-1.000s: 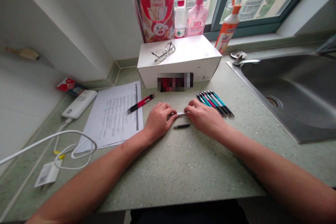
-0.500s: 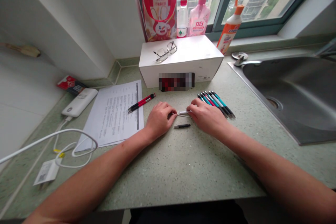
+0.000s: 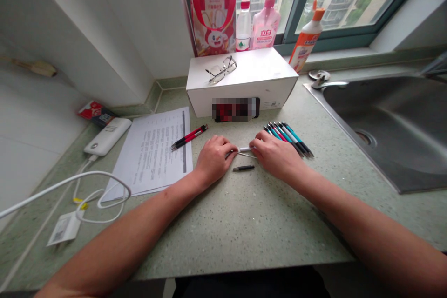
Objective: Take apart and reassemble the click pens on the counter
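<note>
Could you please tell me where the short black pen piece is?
In the head view, the short black pen piece lies on the countertop near the middle, just on the near side of the gap between the left hand and the right hand.

- Left hand (image 3: 213, 159): bare, its back smooth and rounded, narrowing at the bare wrist (image 3: 199, 179).
- Left forearm (image 3: 146, 223): bare as far as the lower edge of the view, slim at the wrist and broader towards the elbow, with a small spot (image 3: 164, 192) on its upper side.
- Right hand (image 3: 275, 154): bare as well, with bare fingers (image 3: 259, 140); nail details are too small to tell.
- Right forearm (image 3: 352, 214): bare, widening towards the right edge.
- Dark clothing (image 3: 251, 284): black-looking fabric at the bottom centre, its details lost in shadow.
</note>
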Demonstrator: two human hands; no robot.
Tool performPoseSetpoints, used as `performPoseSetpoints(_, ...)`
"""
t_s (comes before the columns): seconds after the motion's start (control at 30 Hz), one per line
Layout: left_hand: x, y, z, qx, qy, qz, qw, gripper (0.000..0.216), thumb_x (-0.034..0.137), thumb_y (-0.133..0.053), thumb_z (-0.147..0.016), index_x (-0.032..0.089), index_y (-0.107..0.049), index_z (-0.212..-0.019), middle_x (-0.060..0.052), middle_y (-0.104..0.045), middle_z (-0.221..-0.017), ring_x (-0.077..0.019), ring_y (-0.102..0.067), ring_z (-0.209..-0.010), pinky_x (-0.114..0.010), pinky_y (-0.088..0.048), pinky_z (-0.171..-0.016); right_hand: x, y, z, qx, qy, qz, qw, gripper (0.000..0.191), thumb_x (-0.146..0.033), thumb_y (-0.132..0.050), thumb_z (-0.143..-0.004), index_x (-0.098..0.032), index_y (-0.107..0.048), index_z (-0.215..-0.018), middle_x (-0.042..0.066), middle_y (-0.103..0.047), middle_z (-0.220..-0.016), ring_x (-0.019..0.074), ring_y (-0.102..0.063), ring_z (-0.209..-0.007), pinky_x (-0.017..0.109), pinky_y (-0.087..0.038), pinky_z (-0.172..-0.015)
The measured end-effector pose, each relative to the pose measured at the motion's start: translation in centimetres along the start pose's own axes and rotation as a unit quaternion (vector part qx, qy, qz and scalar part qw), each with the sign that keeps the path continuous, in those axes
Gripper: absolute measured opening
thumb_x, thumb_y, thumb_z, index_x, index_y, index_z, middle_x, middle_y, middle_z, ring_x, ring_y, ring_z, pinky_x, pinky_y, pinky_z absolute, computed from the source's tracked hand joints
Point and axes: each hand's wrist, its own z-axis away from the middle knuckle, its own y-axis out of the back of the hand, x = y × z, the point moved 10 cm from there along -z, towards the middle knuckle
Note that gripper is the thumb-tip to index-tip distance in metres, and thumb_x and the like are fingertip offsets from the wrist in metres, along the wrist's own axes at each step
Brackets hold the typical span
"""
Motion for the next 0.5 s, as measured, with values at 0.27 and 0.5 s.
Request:
performPoseSetpoints(0.27,-0.14,-0.01,-0.02,0.002,0.007,0.011,1.000,0.012,0.028,-0.070,-0.091,0.020,-0.074,-0.098,-0.007,-0.067,-0.094,-0.0236,-0.056,-0.092,-0.040,-0.048,-0.086,-0.39,0.02,0.05,0.003,0.009,0.000,1.000,0.027,-0.021,-0.043,-0.100,-0.018,-0.069,-0.102,0.010,-0.064,-0.109,0.0160,-0.056,-0.077,0.031,-0.028,-0.057)
performPoseSetpoints(0.5,-0.37,-0.02,-0.06,0.008,0.009,0.016,1.000,0.014,0.029,-0.065,-0.094,0.020,-0.074,-0.099,-0.007,-0.067,-0.093,-0.0230,-0.056,-0.090,-0.040,-0.048,-0.084,0.42,0.13,-0.09,0.005,-0.014,0.001,1.000,0.029,-0.026,-0.041,-0.102,-0.020,-0.070,-0.101,0.010,-0.064,-0.110,0.0161,-0.056,-0.075,0.032,-0.025,-0.055)
